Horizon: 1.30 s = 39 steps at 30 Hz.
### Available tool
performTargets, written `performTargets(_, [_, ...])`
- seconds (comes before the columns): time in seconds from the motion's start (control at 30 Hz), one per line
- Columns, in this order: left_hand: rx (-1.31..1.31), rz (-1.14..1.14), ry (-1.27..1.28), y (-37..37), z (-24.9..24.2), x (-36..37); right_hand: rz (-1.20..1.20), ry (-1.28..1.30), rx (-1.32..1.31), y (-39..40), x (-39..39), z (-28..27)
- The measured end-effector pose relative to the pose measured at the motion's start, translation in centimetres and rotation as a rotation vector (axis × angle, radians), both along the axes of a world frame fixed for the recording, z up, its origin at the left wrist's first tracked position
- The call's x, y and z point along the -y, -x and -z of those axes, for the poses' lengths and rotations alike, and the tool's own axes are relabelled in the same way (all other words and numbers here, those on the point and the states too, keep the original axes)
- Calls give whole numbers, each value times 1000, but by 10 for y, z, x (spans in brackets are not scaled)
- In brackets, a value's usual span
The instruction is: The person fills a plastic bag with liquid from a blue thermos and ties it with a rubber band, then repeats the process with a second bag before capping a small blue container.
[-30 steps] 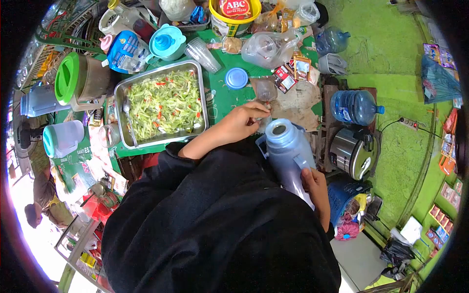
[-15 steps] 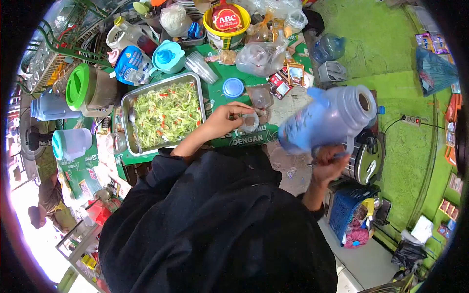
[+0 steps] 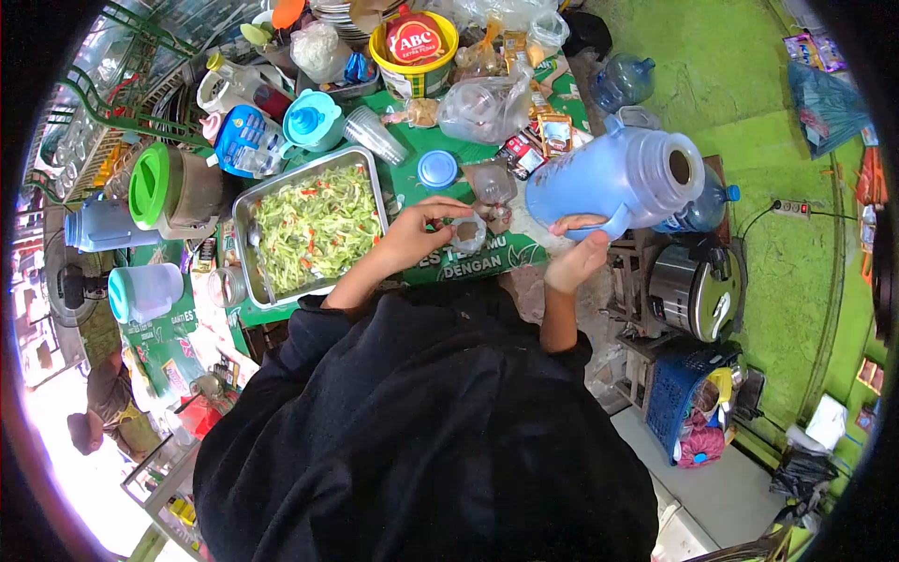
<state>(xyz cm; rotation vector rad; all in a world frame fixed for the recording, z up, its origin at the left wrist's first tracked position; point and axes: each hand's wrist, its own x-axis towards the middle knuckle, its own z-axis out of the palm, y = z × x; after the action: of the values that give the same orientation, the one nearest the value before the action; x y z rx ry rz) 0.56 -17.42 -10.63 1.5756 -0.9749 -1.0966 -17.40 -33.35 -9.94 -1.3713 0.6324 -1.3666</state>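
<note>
My right hand (image 3: 575, 260) is wrapped around the handle of a light blue thermos flask (image 3: 599, 178), which is tilted with its uncapped mouth up to the right. Near the table's front edge, my left hand (image 3: 419, 231) pinches the rim of a small clear plastic cup (image 3: 468, 234). A round blue lid (image 3: 437, 170) lies on the green tablecloth just beyond that hand. To its left stands a metal tray (image 3: 378, 178) filled with shredded green vegetable (image 3: 314, 225) and red bits. A small clear plastic pack (image 3: 493, 184) sits behind the cup.
Stacked clear cups (image 3: 376, 137), a turquoise jug (image 3: 315, 120) and a yellow bucket (image 3: 412, 75) line the back. Coffee sachets (image 3: 554, 133) lie at the right. A rice cooker (image 3: 695, 292) and blue basket (image 3: 676, 403) stand right of me. Another person (image 3: 114, 403) is at far left.
My right hand has brought the thermos slightly left, nearer the table, and its grip on the handle now shows more clearly. My left hand stays at the cup.
</note>
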Motion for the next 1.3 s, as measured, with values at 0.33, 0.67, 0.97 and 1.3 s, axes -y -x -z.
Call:
performTargets(0.33, [16, -23, 46, 2, -1, -2, 84, -333, -654, 39, -52, 53])
performTargets(0.67, [59, -47, 125, 6, 1, 2, -692, -499, -578, -3, -30, 45])
performTargets(0.97, [226, -152, -14, 8, -36, 3, -527, -310, -650, -6, -21, 16])
performTargets(1.3, [749, 95, 171, 2, -51, -6, -666, -286, -645, -20, -21, -10])
